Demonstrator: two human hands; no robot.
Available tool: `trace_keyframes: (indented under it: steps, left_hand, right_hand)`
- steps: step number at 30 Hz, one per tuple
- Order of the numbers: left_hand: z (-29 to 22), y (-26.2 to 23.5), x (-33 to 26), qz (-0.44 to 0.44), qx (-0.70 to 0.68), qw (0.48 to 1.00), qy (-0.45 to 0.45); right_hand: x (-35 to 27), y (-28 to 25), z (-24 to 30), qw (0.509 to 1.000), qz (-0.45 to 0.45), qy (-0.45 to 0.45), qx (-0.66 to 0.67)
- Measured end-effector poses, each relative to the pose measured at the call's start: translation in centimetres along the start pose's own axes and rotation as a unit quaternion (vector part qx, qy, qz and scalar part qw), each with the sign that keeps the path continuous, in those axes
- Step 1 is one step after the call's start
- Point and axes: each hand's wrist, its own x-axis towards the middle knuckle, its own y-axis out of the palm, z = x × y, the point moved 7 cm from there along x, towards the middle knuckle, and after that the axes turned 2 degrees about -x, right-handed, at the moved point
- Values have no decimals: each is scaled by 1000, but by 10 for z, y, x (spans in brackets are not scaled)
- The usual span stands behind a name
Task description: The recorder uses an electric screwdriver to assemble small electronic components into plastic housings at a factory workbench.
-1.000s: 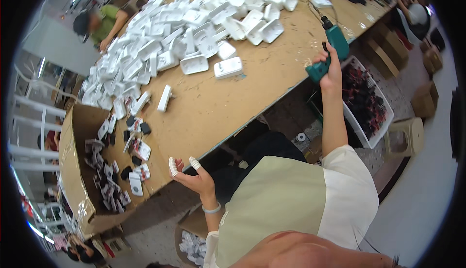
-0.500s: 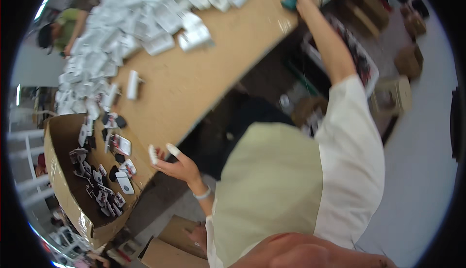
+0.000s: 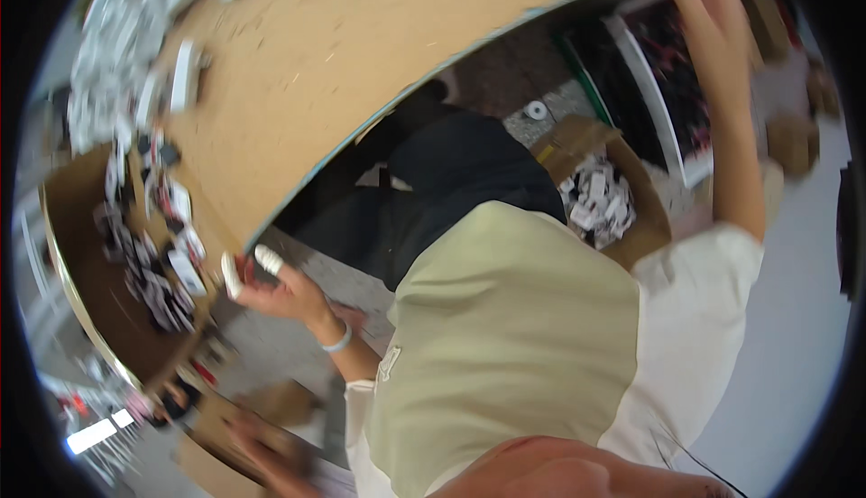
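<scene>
My left hand [image 3: 280,295] is held over the near edge of the wooden table [image 3: 352,74], with white coverings on its fingertips. The thumb and fingers stand apart, and nothing shows between them. Close by on the left is an open cardboard box [image 3: 81,299] with many small white and dark parts [image 3: 158,281] heaped at it. My right arm stretches up to the far right, where my right hand [image 3: 708,11] reaches the picture's upper edge. Its fingertips are cut off and smeared, so whatever they hold is hidden.
White plastic housings [image 3: 126,38] are piled at the far left of the table, with one upright housing [image 3: 187,74] nearer. Below the table stand a carton of small parts [image 3: 645,200] and a white-rimmed crate [image 3: 654,101]. Another person's arm [image 3: 262,448] reaches in at lower left.
The view has swung, and the table and pile sit higher and further left. My right hand, earlier at a teal tool on the table, is now at the upper edge; the tool is out of sight.
</scene>
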Motion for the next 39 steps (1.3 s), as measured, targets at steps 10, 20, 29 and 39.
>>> trace_keyframes:
  steps: [10, 20, 29, 39]
  left_hand:
    - [44, -58, -108, -10, 164, 973, -159]
    - [303, -194, -75, -387, -492, 672, -395]
    - [349, -128, 57, -383, -618, 605, -326]
    - [266, -94, 78, -407, -567, 691, -189]
  right_hand:
    - [-132, 199, 77, 851, 483, -204, -31]
    - [-97, 281, 339, 770, 438, -398, 238]
    - [-100, 627, 549, 635, 503, 187, 555]
    - [64, 529, 400, 622, 481, 282, 551]
